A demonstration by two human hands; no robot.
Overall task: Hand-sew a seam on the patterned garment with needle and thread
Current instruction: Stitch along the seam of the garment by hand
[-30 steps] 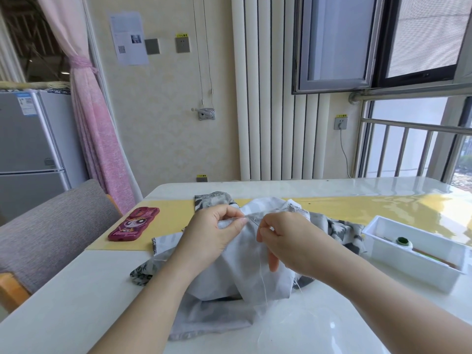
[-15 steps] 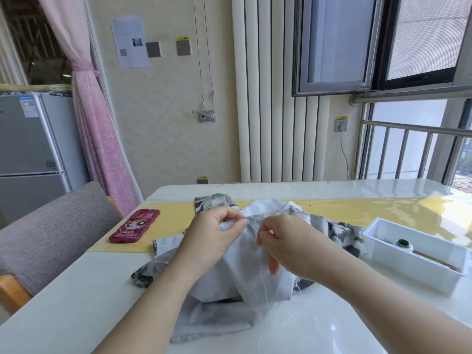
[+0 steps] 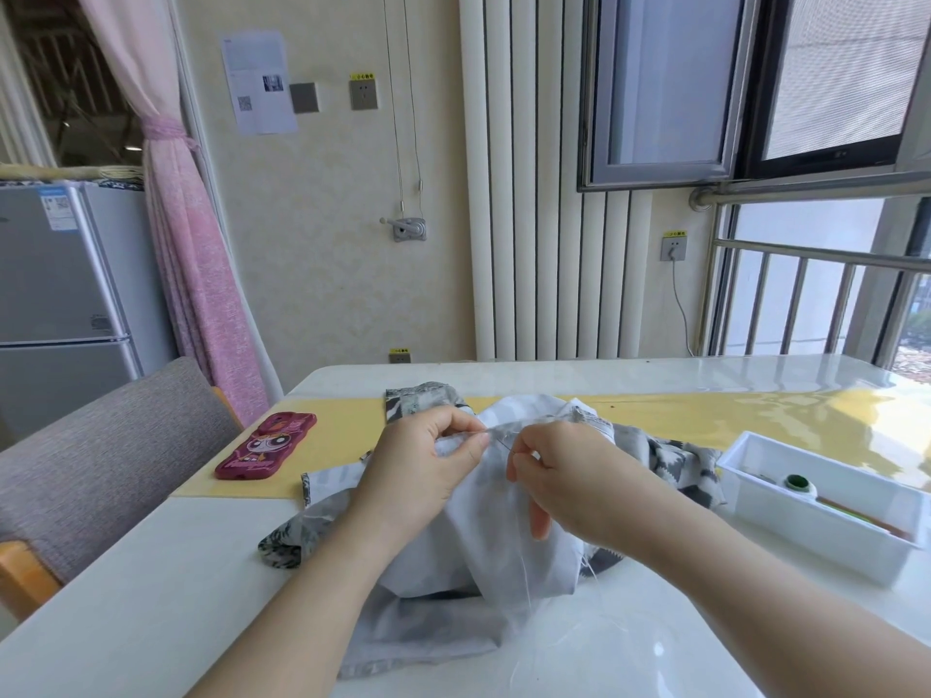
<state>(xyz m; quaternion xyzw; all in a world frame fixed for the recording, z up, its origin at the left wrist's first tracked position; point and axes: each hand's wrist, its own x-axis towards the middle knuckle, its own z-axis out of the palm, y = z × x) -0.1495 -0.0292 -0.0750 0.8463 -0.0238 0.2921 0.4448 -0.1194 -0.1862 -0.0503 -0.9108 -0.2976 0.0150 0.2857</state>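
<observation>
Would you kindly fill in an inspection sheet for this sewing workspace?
Surface: glossy white table with a yellow runner.
Job's things: patterned garment bunched mid-table; needle at its seam; white thread trailing down.
Clutter: pink phone on the runner; white tray at right holding a green-topped spool.
Hands: left hand pinches the seam fold; right hand pinches the needle.
Cables: one cord from the wall socket.
Surroundings: grey chair, fridge, pink curtain, window.

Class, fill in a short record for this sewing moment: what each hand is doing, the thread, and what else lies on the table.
left hand: pinches the patterned garment at its raised edge
right hand: pinches the needle beside it
thread: trails down to the white table
left side: red phone on yellow runner
right side: white tray, green-topped spool inside
</observation>
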